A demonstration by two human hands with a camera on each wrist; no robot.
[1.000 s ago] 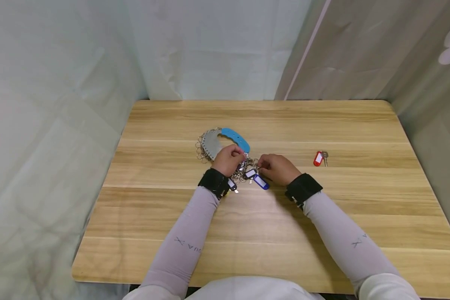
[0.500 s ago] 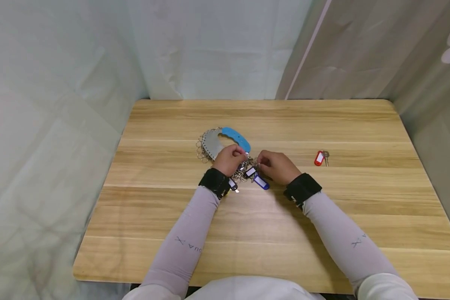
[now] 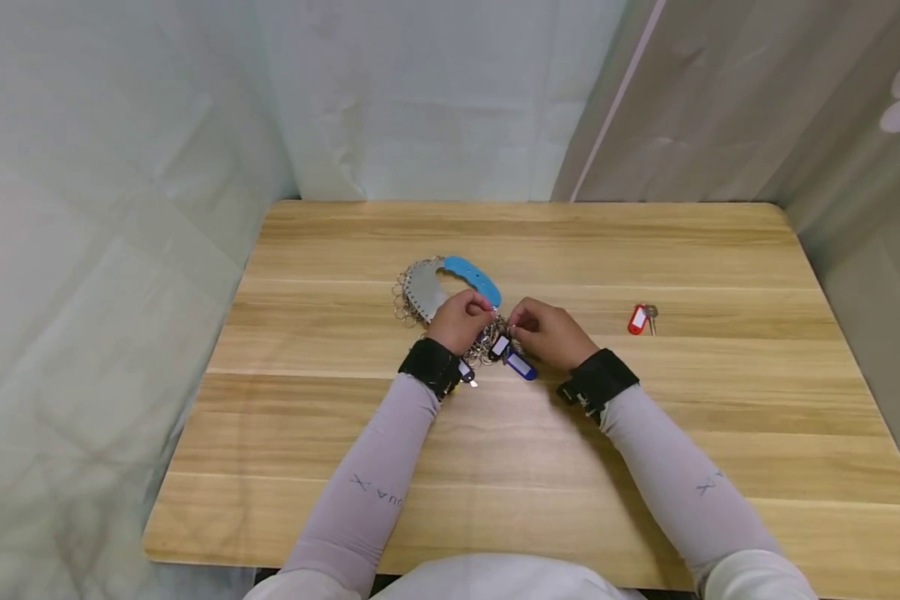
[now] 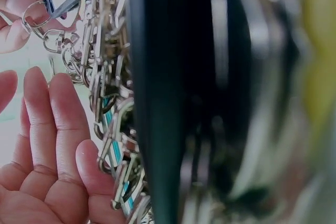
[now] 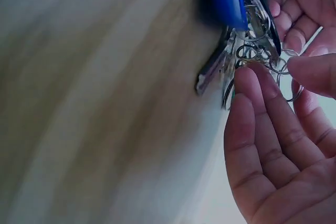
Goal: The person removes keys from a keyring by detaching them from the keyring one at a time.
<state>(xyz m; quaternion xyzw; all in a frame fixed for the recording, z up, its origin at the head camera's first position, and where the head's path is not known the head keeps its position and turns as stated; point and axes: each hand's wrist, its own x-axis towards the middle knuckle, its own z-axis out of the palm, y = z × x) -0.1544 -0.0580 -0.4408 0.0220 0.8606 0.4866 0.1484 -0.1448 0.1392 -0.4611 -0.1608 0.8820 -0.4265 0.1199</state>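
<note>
A crescent-shaped key holder (image 3: 423, 287) with a grey metal plate and a blue handle (image 3: 474, 279) lies mid-table, small chained rings along its curved edge. My left hand (image 3: 459, 323) is beside the handle's lower end, thumb and forefinger pinching a small metal clasp. Close on its right, my right hand (image 3: 553, 332) pinches a split ring (image 5: 294, 90) between thumb and fingertips. A black key tag (image 3: 499, 347) and a blue key tag (image 3: 521, 364) hang at the bunch below. Another dark tag (image 3: 466, 371) lies by the left wrist. Links of chain (image 4: 107, 72) crowd the left wrist view.
A red key tag (image 3: 637, 319) with a key (image 3: 651, 314) lies alone on the right of the wooden table (image 3: 720, 433). Pale curtains (image 3: 450, 108) stand behind and at both sides.
My right hand has shifted slightly left, toward the left hand. The black tag has turned more upright. My left hand stays almost where it was.
</note>
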